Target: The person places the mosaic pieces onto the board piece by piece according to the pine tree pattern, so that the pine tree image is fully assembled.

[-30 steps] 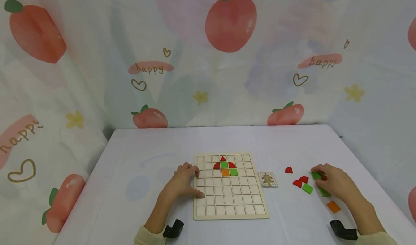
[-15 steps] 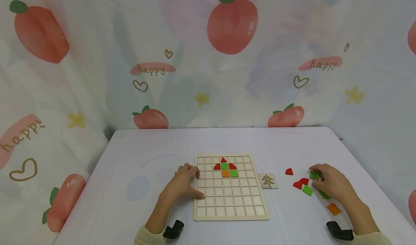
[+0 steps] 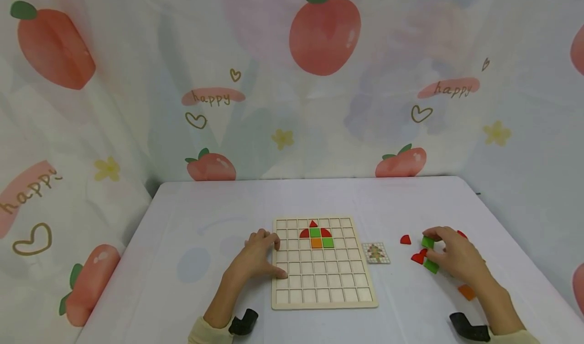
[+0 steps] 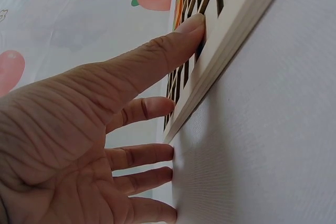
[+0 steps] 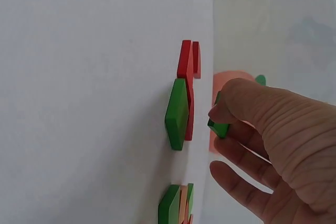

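My left hand rests at the left edge of a wooden grid board. In the left wrist view its thumb presses on the board's rim, and the straight fingers touch the table beside it. Near the board's top sit a red triangle, two red rounded pieces, an orange square and two green squares. To the right, my right hand pinches a green square tile between thumb and fingers, raised above the table in the right wrist view.
A small pattern card lies right of the board. Loose pieces lie around my right hand: a red rounded piece, more red ones, a green tile and an orange tile. Others are partly hidden beneath the hand.
My right hand has picked up a green tile from the loose pieces and moved left with it. My left hand and the board stay put.
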A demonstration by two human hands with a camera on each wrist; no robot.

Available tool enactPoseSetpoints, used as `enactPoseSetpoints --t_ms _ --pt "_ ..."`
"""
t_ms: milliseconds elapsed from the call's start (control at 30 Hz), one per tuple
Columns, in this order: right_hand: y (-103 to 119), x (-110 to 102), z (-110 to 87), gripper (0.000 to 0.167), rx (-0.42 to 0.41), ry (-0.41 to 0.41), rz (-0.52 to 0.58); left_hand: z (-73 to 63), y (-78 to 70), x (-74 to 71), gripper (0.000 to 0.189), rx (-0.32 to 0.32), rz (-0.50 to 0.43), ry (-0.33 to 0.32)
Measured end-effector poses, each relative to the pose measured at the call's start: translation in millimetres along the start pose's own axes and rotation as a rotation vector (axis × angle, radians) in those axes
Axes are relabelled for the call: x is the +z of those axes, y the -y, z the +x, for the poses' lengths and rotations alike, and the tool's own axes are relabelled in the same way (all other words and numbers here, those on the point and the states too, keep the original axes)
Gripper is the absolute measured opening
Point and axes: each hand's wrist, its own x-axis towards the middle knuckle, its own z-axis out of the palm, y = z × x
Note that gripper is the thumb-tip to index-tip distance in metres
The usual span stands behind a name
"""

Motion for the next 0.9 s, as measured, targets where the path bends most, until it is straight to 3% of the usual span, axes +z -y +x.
enactPoseSetpoints --t_ms 233,900 --pt "16 8 2.0 0.043 -0.064 -0.03 -0.004 0.9 0.2 0.1 0.056 -0.003 0.005 0.0" --pt "72 31 12.7 0.038 -0.174 0.005 0.004 1.4 0.6 0.3 0.056 -0.01 0.01 0.0"
